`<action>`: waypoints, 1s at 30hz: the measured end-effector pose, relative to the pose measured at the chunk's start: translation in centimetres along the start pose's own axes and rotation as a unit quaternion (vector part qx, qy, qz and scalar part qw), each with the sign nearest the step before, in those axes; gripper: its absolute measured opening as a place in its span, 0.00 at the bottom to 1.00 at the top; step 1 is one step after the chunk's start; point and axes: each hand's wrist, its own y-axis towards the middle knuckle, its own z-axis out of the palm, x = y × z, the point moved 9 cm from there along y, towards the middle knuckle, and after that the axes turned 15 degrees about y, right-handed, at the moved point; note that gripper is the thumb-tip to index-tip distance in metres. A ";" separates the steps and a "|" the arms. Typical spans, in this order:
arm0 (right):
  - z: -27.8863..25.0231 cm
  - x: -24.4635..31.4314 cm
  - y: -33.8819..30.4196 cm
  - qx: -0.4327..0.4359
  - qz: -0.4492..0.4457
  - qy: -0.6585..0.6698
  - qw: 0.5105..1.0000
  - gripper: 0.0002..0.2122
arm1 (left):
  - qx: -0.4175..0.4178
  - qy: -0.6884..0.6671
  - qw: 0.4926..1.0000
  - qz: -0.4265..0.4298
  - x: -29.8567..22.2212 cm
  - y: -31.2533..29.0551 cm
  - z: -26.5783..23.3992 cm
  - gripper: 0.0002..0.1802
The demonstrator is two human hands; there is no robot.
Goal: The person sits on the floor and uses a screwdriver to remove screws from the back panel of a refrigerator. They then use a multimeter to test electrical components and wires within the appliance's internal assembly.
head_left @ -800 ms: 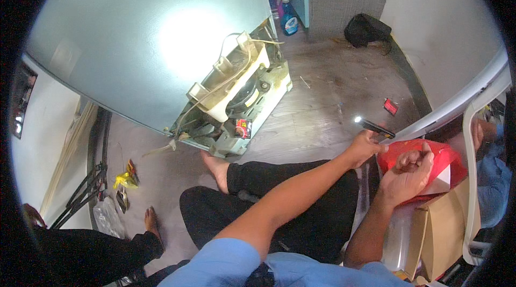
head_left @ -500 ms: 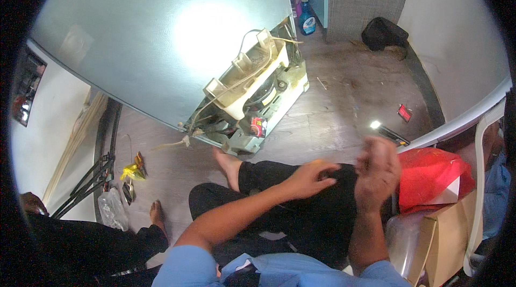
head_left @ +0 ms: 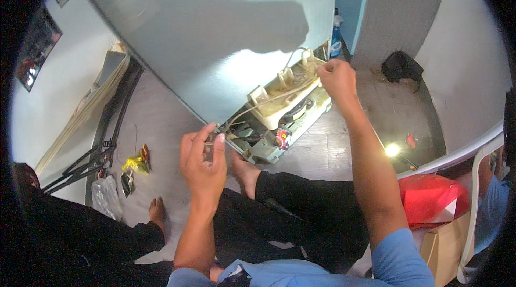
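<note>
A dirty cream plastic tray (head_left: pixel 279 105) lies along the open bottom of a large pale blue-grey appliance (head_left: pixel 188 34). Below it sit a dark rounded part (head_left: pixel 296 110) and a small red-and-black box (head_left: pixel 282 138). Across the tray runs a thin pale cable (head_left: pixel 263 105). My right hand (head_left: pixel 338 80) is at the tray's right end, fingertips pinched together; whether they grip the cable or the tray's edge is hidden. By the appliance's lower left corner, my left hand (head_left: pixel 203 160) is raised, thumb and fingers apart, with nothing clearly held.
A lit flashlight (head_left: pixel 398 153) lies on the floor at right, near a red bag (head_left: pixel 432 198) and a cardboard box (head_left: pixel 446 244). A blue spray bottle (head_left: pixel 336 37) stands behind. A yellow wrapper (head_left: pixel 135 165) and clear plastic bag (head_left: pixel 106 198) lie left, near another person's foot (head_left: pixel 156 212).
Both hands have left my lap area: the right reached forward to the tray's right end, the left moved left toward the appliance's corner. A shadow now falls across the appliance panel. The view shifted.
</note>
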 end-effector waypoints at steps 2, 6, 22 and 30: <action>-0.8 0.2 0.0 -0.030 0.002 0.039 0.999 0.16 | -0.008 0.005 0.997 0.071 -1.5 0.5 -0.2 0.15; -1.0 2.0 -0.3 -0.013 0.024 0.018 0.999 0.15 | 0.041 0.042 0.980 0.192 -4.5 1.2 3.7 0.19; -0.1 -8.6 -16.1 0.254 0.163 0.024 0.953 0.16 | 0.258 0.221 0.921 0.194 -2.5 -1.1 11.8 0.17; 6.4 -10.2 -20.6 0.430 0.093 -0.103 0.892 0.20 | 0.292 0.297 0.882 0.219 1.3 -3.8 13.6 0.10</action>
